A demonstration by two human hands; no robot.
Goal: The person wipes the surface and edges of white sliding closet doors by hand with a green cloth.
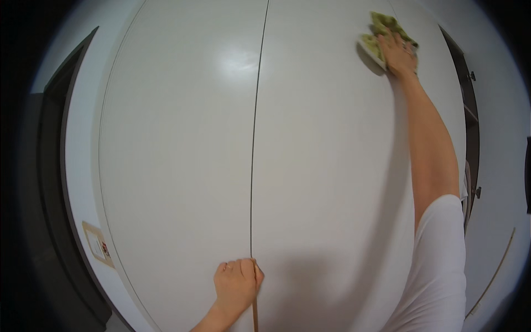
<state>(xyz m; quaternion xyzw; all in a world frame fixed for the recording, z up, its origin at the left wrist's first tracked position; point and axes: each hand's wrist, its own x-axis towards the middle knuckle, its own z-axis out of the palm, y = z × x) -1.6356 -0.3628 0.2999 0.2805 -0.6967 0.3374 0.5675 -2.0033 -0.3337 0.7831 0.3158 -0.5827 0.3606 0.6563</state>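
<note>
Before me stand two tall white cabinet doors, a left door (pixel 174 145) and a right door (pixel 327 157), with a thin dark gap between them. High on the right door my right hand (pixel 398 56) presses a crumpled yellow-green cloth (pixel 383 20) flat against the surface, fingers spread over it. Low at the gap, my left hand (pixel 237 280) is closed around the top of a long, thin gold-brown handle strip (pixel 255 313). The strip runs down out of view below the fist.
On the right, another white door (pixel 498 133) stands swung open on hinges (pixel 473 76), beside a dark compartment with hanging fabric. It carries a similar handle strip (pixel 493 276). At left are a dark doorway frame (pixel 68 124) and a beige-framed wall panel (pixel 97 245).
</note>
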